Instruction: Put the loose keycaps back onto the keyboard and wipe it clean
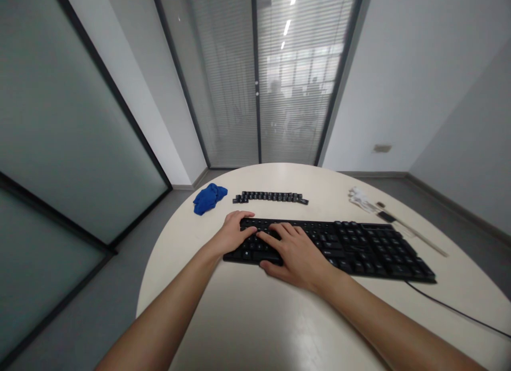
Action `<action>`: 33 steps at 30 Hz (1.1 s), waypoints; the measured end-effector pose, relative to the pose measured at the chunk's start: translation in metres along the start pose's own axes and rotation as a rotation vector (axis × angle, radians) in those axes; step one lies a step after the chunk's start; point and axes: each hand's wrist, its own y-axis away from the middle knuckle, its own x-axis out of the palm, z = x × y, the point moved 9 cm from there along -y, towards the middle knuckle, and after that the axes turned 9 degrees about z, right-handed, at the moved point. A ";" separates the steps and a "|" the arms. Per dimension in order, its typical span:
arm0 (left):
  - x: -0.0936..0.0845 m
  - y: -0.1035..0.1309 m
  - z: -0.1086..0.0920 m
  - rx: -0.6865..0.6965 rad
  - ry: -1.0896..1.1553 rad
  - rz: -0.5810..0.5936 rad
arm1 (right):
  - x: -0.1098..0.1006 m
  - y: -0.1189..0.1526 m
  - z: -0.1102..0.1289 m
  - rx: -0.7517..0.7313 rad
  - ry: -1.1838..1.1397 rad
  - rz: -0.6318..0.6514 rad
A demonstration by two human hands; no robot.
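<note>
A black keyboard lies on the round cream table, tilted slightly down to the right. My left hand rests at its left end, thumb and forefinger apart over the keys. Just right of it, my right hand lies across the left part of the keys, fingers spread and thumb at the front edge. I see nothing held in either hand. Beyond the keyboard, loose black keycaps are lined up in rows on the table. What lies under my fingers is hidden.
A crumpled blue cloth lies at the table's back left. To the right are a white crumpled item, a small black piece and a long thin stick. A black cable runs right from the keyboard.
</note>
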 end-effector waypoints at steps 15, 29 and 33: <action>0.002 0.002 0.001 -0.006 0.042 0.000 | 0.005 0.000 -0.002 0.003 0.004 -0.003; -0.032 -0.007 0.012 0.096 -0.115 -0.301 | 0.006 0.002 -0.002 -0.030 0.016 -0.026; -0.034 -0.004 0.020 0.067 -0.110 -0.264 | 0.005 0.003 -0.002 -0.031 0.020 -0.029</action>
